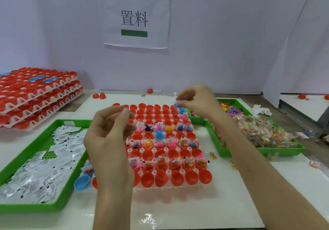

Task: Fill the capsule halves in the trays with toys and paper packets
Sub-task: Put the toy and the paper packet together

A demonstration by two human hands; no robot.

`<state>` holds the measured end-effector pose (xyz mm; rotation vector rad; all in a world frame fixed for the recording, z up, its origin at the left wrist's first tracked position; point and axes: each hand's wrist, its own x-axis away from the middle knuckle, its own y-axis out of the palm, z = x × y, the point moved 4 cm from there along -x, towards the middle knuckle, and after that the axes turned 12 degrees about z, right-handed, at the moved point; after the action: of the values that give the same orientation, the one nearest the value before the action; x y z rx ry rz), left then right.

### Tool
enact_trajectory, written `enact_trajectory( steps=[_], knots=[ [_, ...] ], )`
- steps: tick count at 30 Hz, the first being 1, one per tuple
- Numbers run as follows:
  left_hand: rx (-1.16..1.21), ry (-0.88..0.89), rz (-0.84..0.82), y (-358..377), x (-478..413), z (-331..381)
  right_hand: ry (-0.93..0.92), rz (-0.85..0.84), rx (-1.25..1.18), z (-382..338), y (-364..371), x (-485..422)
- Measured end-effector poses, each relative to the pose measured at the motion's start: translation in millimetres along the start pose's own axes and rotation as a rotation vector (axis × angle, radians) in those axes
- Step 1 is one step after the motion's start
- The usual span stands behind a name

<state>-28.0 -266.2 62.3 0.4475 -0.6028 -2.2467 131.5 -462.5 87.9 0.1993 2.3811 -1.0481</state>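
Note:
A white tray [154, 172] of red capsule halves [178, 178] lies in the middle of the table. Some halves in three of its rows hold colourful toys [170, 127] and packets; the others are bare. My right hand [195, 103] hovers over the tray's far right corner and pinches a small blue toy [176, 105] at its fingertips. My left hand [110, 133] is raised over the tray's left side, fingers curled, thumb near the index finger. The fingertips are blurred and I see nothing between them.
A green tray [26, 209] of white paper packets [41, 165] lies left. Green trays of wrapped toys [263, 133] and loose toys [231, 108] lie right. Stacked capsule trays [35, 94] stand at far left. A blue capsule half [82, 182] and loose red halves [98, 96] lie around.

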Motion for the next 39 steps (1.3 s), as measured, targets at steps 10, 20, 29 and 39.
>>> enact_trajectory(
  steps=[10, 20, 29, 39],
  knots=[
    [0.007, 0.046, 0.008, 1.5, 4.0, 6.4, -0.104, -0.074, 0.311, 30.2, 52.8, -18.1],
    [0.023, 0.058, 0.014, 0.0, 4.9, 9.8, -0.128, -0.077, 0.385, 36.2, 64.2, -22.9],
    [0.003, 0.075, 0.033, -2.6, 1.9, 11.0, -0.115, -0.02, 0.41, 37.6, 65.1, -24.7],
    [0.005, 0.076, 0.039, -2.7, 1.0, 11.2, -0.102, -0.006, 0.428, 39.5, 70.7, -24.2]
  ],
)
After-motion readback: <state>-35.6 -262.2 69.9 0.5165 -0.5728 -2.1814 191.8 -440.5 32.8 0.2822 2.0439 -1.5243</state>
